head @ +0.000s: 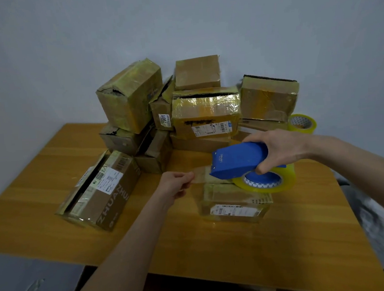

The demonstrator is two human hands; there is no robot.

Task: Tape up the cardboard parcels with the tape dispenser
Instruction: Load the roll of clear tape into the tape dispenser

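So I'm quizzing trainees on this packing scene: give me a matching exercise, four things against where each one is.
Things:
1. tape dispenser
2. spare tape roll
3. free tape end
4. ZHUAZHUA box

Places:
A. pinched in left hand
B. lying left on the table
C. gripped in right hand
D. far right, beside the box pile

Pairs: 1-C, 2-D, 3-A, 4-B

both forearms are bare up to the frame edge, no sleeve showing, and the left hand [175,184] and right hand [278,149] wear no gloves.
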